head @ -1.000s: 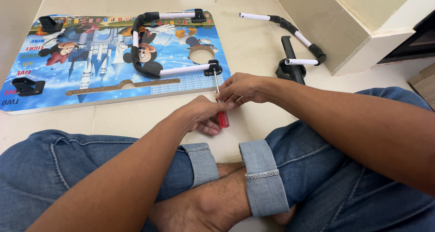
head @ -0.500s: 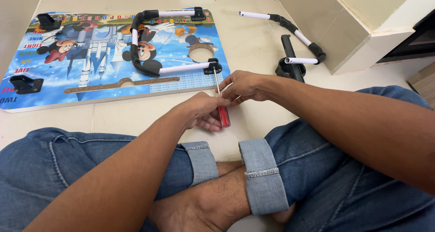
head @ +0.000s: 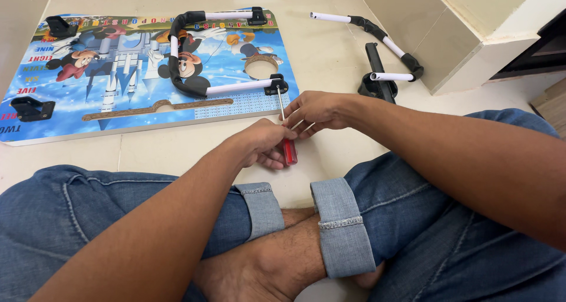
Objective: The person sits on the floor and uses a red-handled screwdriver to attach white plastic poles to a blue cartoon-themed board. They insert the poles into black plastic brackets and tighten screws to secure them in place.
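The left hand [head: 259,144] is curled shut around a red-handled screwdriver [head: 288,149]; the right hand [head: 318,110] pinches its shaft near the board's [head: 135,96] bracket [head: 276,85].

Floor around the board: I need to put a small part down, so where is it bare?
Bare tile runs between the board's near edge and the left knee, and beyond the board towards the loose leg frame. It is crowded where the left hand and right hand meet on the red-handled screwdriver by the board's corner bracket.
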